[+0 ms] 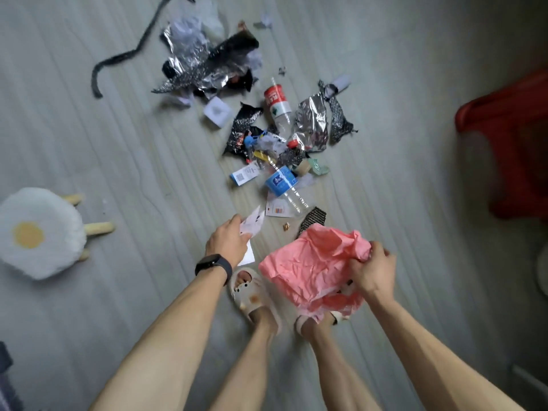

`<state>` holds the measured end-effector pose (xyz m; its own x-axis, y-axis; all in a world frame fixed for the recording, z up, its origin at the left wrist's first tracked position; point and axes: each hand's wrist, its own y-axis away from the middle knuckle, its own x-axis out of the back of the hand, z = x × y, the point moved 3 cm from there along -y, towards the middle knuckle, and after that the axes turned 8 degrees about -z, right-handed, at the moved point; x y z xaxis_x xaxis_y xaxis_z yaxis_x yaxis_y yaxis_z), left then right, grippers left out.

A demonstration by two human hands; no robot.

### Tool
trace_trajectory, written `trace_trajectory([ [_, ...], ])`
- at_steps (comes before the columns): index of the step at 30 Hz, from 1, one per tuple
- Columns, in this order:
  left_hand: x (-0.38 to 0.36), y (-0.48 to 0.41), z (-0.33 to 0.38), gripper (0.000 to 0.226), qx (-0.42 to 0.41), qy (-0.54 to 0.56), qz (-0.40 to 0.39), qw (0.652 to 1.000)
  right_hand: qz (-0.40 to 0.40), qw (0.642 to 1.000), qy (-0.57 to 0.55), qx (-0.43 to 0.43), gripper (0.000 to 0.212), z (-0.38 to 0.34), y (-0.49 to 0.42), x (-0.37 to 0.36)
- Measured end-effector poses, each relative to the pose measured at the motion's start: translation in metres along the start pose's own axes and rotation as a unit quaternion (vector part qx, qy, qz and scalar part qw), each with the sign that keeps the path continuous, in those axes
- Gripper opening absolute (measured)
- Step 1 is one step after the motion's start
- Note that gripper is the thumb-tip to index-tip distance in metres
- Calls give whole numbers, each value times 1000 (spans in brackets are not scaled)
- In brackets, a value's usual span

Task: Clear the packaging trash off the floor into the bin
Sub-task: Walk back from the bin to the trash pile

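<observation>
"Head view, straight down at the floor (118,143). What have the hands got?"

"The left hand (228,238) has its fingers curled round some white paper scraps (252,225), held just above the floor. The right hand (370,271) grips the rim of a crumpled pink plastic bag (308,268), which hangs in front of the person's slippers (252,292). There's a black watch (213,266) on the left wrist."

"And the rest of the trash?"

"It's on the floor, beyond the hands. Nearest is a clear bottle with a blue label (281,182) lying on its side, partly over a white card (277,209), with a small blue and white box (244,175) just to its left. A black patterned piece (314,218) lies near the bag. Further out lies a bottle with a red label (277,103), with silver foil wrappers (311,126) to its right and a small white box (218,112) to its left. A bigger foil heap (201,66) sits beyond that, and a long black strap (118,59) curls away from it."

"Anything off to the sides?"

"A stool with a fried-egg cushion (38,232) stands on the left. On the right there's a red plastic thing (510,137), too blurred to name."
</observation>
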<state>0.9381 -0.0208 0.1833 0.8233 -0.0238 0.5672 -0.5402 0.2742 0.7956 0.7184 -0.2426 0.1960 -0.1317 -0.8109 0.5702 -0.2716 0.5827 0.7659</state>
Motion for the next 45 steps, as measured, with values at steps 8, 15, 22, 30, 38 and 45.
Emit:
trace_trajectory([
  [8, 107, 105, 80, 27, -3, 118, 25, 993, 82, 993, -51, 63, 44, -66, 93, 108],
  [15, 182, 219, 163, 42, -37, 132, 4, 991, 193, 958, -95, 192, 41, -104, 203, 209],
  [22, 209, 347, 251, 15, -106, 167, -82, 977, 316, 886, -197, 277, 41, -122, 312, 288],
  [30, 219, 458, 329, 31, -225, 330, -183, 898, 353, 846, -292, 274, 31, -131, 401, 322],
  [38, 220, 511, 334, 19, -282, 309, -269, 867, 261, 803, -482, 233, 48, -114, 489, 318],
  [45, 188, 565, 332, 36, -341, 175, -309, 870, 255, 778, -542, 190, 35, -53, 554, 312],
])
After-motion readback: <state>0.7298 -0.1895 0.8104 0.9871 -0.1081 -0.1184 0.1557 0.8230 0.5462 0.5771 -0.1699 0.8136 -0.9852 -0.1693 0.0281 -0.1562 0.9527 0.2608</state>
